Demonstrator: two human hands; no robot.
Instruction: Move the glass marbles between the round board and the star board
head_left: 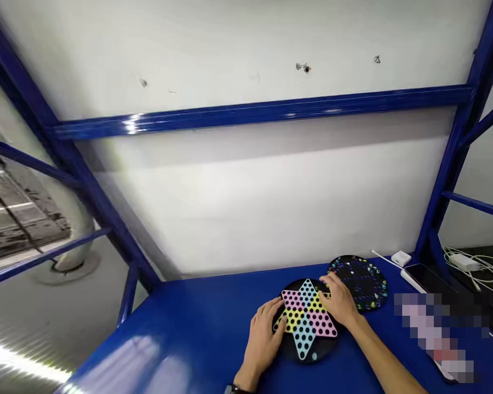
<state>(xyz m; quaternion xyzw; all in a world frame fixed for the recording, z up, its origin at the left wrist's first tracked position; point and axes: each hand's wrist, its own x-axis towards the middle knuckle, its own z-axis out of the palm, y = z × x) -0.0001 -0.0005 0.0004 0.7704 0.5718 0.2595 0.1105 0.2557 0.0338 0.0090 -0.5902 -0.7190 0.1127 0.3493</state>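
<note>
Star board (307,332): on my feed it lies over a round black tray (326,352) on the blue table (197,323), between the left hand (262,334) and the right hand (340,300).
Board risk: I judge that uneven pressure from the two sides could skew or tip it.
Marble risk: the right hand sits just beside a second tray (355,276) dotted with marbles (376,304); to my mind, an outward swing of the knuckles could knock it and set any loose ones rolling.
Left pose: palm down, fingers bent at the board's left side, thumb by its left yellow point, dark band (232,389) at the wrist.
Right pose: fingers bent at the upper right edge, thumb near the yellow there, right forearm (384,355) slanting in from the lower right.
Grip: both touch the board, but the undersides are hidden, so I cannot tell whether they clasp it or merely rest.
</note>
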